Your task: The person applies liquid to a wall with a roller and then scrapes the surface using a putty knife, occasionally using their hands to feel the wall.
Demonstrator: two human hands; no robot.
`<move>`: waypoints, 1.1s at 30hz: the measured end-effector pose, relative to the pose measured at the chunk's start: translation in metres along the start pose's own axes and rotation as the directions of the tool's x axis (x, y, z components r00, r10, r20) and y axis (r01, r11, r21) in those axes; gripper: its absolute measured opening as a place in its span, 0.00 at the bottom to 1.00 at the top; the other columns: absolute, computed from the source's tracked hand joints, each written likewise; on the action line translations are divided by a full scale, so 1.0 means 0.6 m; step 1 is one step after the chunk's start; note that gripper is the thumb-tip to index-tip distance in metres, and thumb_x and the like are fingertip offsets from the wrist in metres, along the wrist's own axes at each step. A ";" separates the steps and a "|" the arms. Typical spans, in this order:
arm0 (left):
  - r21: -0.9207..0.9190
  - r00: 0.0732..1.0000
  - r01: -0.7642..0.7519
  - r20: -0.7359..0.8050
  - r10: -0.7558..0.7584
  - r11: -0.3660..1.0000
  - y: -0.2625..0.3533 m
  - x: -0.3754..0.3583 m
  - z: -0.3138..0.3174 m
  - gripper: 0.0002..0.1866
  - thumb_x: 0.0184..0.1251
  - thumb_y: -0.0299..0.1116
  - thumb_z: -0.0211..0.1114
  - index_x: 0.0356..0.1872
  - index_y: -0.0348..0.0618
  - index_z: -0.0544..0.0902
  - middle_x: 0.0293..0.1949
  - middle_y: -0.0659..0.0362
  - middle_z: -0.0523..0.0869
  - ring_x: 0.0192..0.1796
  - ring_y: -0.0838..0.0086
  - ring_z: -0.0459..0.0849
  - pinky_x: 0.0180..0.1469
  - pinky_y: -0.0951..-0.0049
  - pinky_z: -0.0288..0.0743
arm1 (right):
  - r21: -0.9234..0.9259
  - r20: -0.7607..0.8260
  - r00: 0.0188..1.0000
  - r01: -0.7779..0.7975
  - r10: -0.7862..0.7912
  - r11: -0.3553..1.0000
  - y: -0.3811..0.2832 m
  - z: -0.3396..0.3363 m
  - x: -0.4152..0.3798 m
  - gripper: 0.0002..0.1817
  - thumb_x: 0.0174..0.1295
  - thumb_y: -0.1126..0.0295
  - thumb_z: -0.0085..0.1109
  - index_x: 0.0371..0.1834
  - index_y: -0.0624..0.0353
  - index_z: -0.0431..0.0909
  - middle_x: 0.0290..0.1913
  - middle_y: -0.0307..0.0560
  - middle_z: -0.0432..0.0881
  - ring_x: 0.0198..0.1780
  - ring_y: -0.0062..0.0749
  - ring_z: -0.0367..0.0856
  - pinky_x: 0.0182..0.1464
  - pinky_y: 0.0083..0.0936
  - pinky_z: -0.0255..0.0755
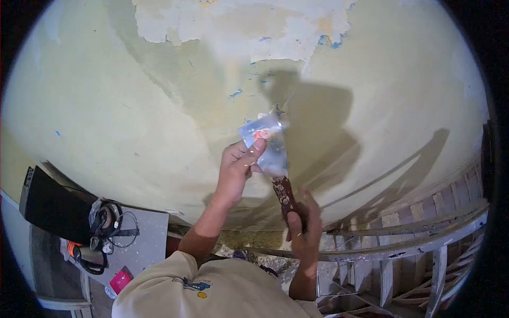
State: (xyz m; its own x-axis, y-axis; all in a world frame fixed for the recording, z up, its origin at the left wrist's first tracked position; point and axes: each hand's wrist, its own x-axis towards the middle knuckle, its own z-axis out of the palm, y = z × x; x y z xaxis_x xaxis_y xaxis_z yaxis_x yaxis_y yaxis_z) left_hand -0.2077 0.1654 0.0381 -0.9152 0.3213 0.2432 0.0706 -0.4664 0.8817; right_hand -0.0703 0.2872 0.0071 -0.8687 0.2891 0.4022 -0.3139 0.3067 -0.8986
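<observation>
My right hand [304,229] grips the dark, paint-spattered handle of a putty knife [277,159] whose metal blade points up at the wall. My left hand [237,170] holds a second small flat blade [258,131] by its edge, laid against the putty knife's blade near its tip. Both blades carry pale filler and hover just in front of the yellowish wall [132,106].
A patch of peeled, bare plaster [238,24] spreads across the upper wall. A wooden ladder or scaffold frame [413,238] stands at lower right. Lower left holds a dark box [50,206], a grey board with tools and cables [106,228], and a pink item [121,280].
</observation>
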 end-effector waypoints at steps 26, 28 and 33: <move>0.229 0.985 -0.172 0.058 0.163 0.958 0.046 0.003 0.035 0.21 0.68 0.44 0.48 0.47 0.33 0.70 0.35 0.55 0.79 0.31 0.74 0.81 0.31 0.76 0.77 | 0.230 -0.268 0.959 0.156 -0.092 0.961 0.012 0.100 -0.019 0.22 0.64 0.62 0.46 0.54 0.70 0.68 0.35 0.47 0.76 0.28 0.20 0.71 0.29 0.18 0.66; 0.182 0.989 -0.144 0.044 0.138 0.973 0.057 -0.004 0.043 0.23 0.67 0.46 0.49 0.48 0.33 0.70 0.35 0.55 0.79 0.31 0.73 0.81 0.30 0.75 0.78 | 0.177 -0.285 0.947 0.207 -0.151 0.962 0.011 0.102 -0.005 0.22 0.64 0.63 0.45 0.54 0.70 0.67 0.34 0.47 0.76 0.27 0.20 0.71 0.29 0.18 0.66; 0.042 0.991 -0.082 0.113 0.077 0.996 0.065 0.007 0.039 0.24 0.66 0.46 0.50 0.50 0.33 0.68 0.36 0.54 0.78 0.32 0.68 0.83 0.26 0.69 0.80 | 0.152 -0.231 0.962 0.182 -0.144 0.971 0.023 0.098 -0.019 0.22 0.64 0.64 0.45 0.55 0.70 0.65 0.32 0.46 0.74 0.25 0.20 0.70 0.27 0.17 0.65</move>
State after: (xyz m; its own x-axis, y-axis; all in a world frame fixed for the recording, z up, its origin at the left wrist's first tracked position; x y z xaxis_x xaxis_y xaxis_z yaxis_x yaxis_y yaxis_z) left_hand -0.1993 0.1677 0.0830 -0.8566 0.3753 0.3540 0.1617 -0.4563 0.8750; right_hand -0.0871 0.2347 -0.0201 -0.7022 0.4434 0.5571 -0.5214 0.2127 -0.8264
